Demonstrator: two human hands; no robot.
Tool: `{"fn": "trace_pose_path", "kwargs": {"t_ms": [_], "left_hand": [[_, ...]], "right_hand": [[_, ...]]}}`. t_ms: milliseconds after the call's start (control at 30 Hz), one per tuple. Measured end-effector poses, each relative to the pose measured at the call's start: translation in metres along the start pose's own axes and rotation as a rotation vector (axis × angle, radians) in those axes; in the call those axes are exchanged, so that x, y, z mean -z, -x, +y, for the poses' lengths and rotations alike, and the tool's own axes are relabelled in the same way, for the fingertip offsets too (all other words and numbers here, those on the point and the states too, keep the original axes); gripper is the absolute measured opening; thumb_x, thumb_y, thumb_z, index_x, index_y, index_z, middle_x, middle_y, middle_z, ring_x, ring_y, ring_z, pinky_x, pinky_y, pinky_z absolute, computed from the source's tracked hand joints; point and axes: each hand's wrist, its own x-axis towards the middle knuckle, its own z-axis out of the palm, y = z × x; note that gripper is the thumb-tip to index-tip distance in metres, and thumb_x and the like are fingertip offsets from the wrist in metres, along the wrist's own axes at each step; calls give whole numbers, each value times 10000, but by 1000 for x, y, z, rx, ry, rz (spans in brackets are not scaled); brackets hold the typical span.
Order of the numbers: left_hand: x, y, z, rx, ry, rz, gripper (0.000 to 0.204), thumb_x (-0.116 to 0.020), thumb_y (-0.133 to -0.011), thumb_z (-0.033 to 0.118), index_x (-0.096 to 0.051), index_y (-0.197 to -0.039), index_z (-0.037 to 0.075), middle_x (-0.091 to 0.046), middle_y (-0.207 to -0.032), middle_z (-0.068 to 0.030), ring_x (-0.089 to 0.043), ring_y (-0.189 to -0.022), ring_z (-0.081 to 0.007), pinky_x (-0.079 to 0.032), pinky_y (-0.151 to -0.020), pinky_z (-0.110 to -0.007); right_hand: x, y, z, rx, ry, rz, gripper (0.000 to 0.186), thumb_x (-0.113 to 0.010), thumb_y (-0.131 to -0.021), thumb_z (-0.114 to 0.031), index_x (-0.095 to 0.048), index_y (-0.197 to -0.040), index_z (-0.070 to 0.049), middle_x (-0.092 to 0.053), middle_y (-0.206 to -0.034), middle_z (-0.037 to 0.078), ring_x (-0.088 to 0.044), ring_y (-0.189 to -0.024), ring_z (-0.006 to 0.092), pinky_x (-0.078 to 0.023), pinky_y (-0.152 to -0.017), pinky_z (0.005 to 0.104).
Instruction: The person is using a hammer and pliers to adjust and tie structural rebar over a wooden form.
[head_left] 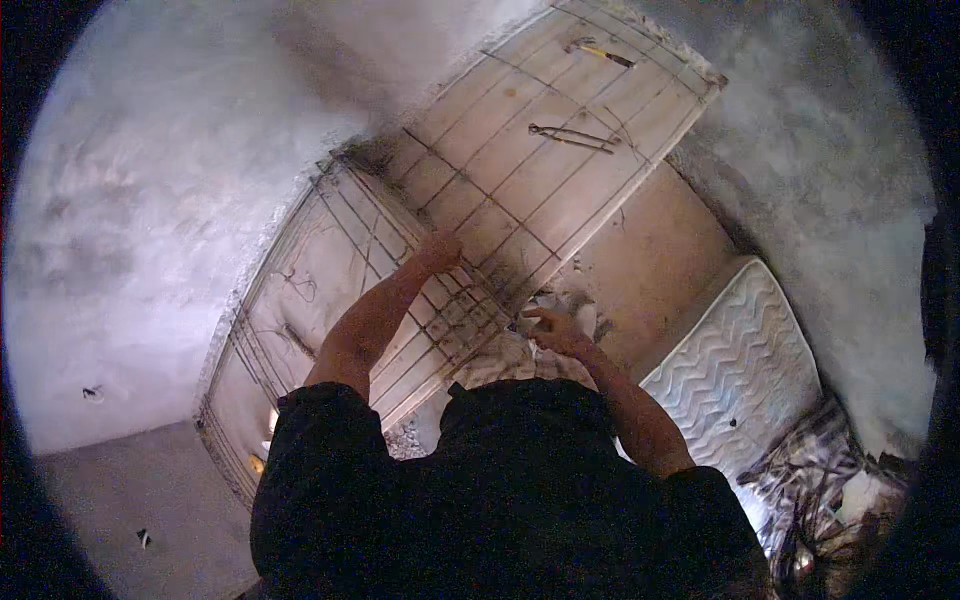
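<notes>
My left hand (440,250) reaches over the edge where two boarded panels with steel bar grids meet. It rests at the steel bars (457,300), its fingers mostly hidden and blurred. My right hand (562,333) is lower, beside the near corner of the bar grid, with bent fingers closed close to the bar ends; what is between them is too small to make out. On the far panel (520,110) lie long-handled pincers (572,138) and a hammer (600,53) with a yellow and black handle.
Rough plastered walls (160,220) bound the panels on the left and far right. A white mattress (740,350) with a zigzag pattern leans at the right, with crumpled dark patterned cloth (810,470) below it. Loose wire (298,283) lies on the left panel.
</notes>
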Motion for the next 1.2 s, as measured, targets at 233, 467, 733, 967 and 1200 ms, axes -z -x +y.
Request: {"fn": "trace_pose_path", "kwargs": {"t_ms": [233, 467, 733, 967, 1200], "left_hand": [[-5, -5, 0, 126, 33, -104, 216, -571, -761, 239, -647, -814, 44, -620, -892, -144, -576, -908, -317, -488, -749, -451], [-24, -19, -12, 5, 46, -50, 185, -588, -732, 230, -653, -801, 71, -623, -888, -136, -574, -917, -313, -472, -780, -459], [-10, -36, -3, -80, -148, 59, 266, -577, -733, 218, -581, -982, 122, -577, -932, -135, -527, -952, -326, -454, -785, -459], [-68, -98, -8, 9, -116, 678, 293, -525, -759, 309, -611, -905, 70, -572, -985, -141, -517, -988, -325, -418, -800, -513], [28, -118, 44, 37, -101, 254, 323, -535, -741, 345, -617, -934, 100, -584, -973, -150, -522, -966, -349, -398, -818, -528]], "right_hand": [[0, -9, -4, 51, 70, -18, 434, -591, -813, -271, -510, -1160, -24, -643, -773, 104, -590, -640, 136, -482, -597, 286], [-2, -16, 4, 113, -57, -94, 422, -587, -817, -281, -517, -1159, -42, -646, -794, 115, -603, -686, 158, -485, -629, 300], [29, -17, 11, 178, 155, 31, 363, -578, -802, -213, -554, -1132, -62, -642, -813, 115, -597, -692, 167, -484, -654, 321], [84, -19, 11, 76, 71, 120, 347, -596, -758, -240, -609, -1086, -126, -639, -721, 94, -585, -642, 162, -479, -626, 322], [127, -22, 40, 127, 325, 216, 298, -574, -775, -169, -622, -1065, -123, -648, -743, 80, -573, -605, 125, -468, -569, 279]]}}
